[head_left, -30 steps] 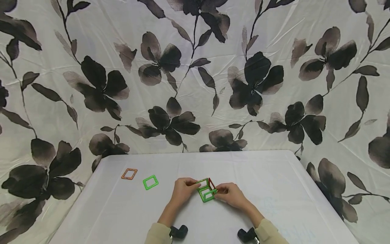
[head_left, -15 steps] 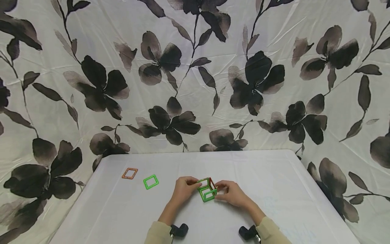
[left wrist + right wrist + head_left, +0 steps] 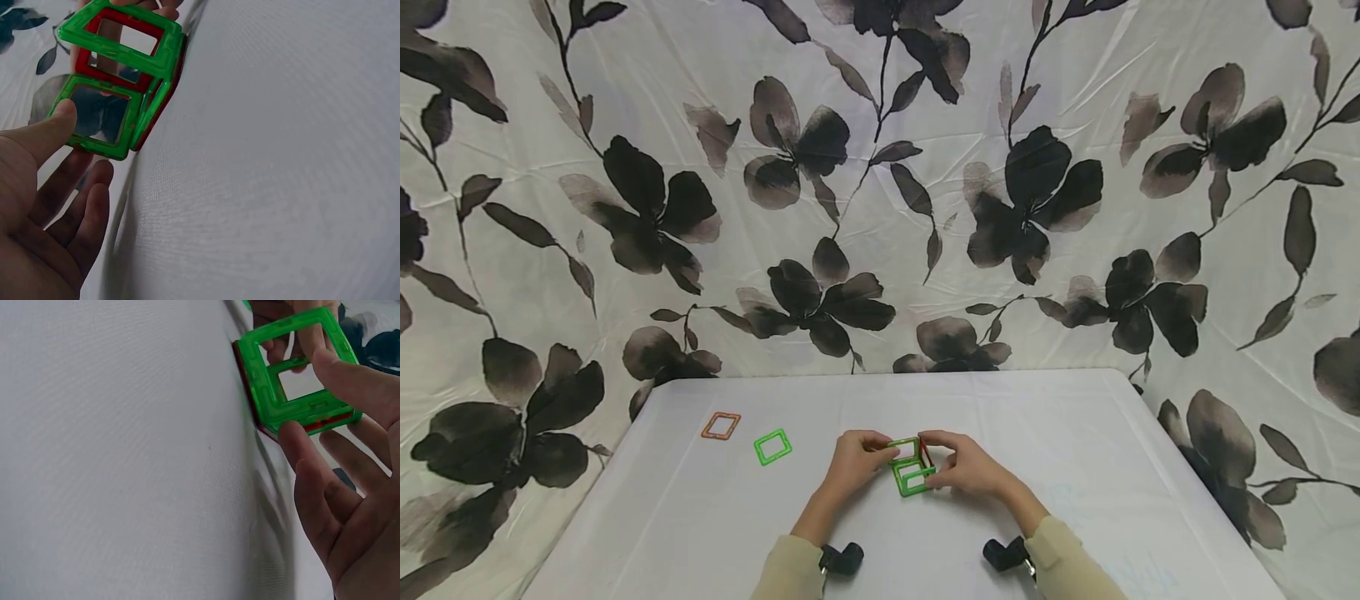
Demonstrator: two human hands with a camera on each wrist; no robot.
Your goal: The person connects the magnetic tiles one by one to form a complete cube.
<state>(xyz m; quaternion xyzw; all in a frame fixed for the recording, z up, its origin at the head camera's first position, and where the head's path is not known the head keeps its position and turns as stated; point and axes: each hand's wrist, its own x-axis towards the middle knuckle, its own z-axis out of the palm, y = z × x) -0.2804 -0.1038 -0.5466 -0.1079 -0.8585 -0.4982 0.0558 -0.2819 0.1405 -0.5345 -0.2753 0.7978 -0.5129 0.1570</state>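
Observation:
A half-built box of square magnetic tiles [image 3: 916, 490], green frames with red ones, stands on the table between both hands. My left hand [image 3: 850, 465] pinches the box's left green tile [image 3: 103, 150], thumb on the near face and fingertips behind it. From the other side, my right hand [image 3: 976, 471] spans the box. Its thumb [image 3: 350, 378] lies on a green tile [image 3: 255, 378], while its index finger reaches the top of the upright red tile [image 3: 927, 454] in the head view. The remaining right fingers are bent beneath the lower edge in the right wrist view.
Two loose square tiles lie flat on the white table [image 3: 685, 517] to the left: an orange one [image 3: 709, 424] farther back and a green one [image 3: 777, 458] closer to the hands. A flowered cloth [image 3: 880, 208] hangs behind the table's far edge.
My right hand loosened its pinch at the box's right edge and spread thumb and index finger. The index finger has moved up to the red tile's top. My left hand keeps its hold.

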